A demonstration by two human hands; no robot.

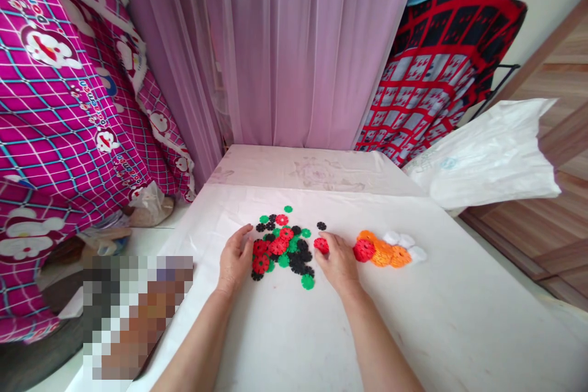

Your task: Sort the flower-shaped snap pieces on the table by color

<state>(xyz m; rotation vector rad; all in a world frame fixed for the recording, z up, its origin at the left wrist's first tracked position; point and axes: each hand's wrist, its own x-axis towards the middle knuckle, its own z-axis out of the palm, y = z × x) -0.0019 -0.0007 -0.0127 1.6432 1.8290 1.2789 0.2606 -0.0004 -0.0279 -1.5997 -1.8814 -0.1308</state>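
A loose pile of notched plastic discs lies on the white-covered table, with red discs (278, 246), black discs (301, 257) and green discs (307, 282) mixed together. My left hand (236, 259) rests against the pile's left edge, its fingers curved and apart, with no disc visible in its grasp. On the other side, my right hand (339, 262) has a red disc (321, 245) at its thumb and fingertips. Right of that hand are sorted groups: a red stack (364, 250), orange discs (383, 253) and white discs (407, 241).
The table (294, 343) carries a pale floral cloth at its far end. A white plastic bag (491, 156) stands at the right edge. A purple curtain (298, 49) hangs behind. Patterned pink fabric (82, 92) is at left, red-and-black fabric (422, 73) at right.
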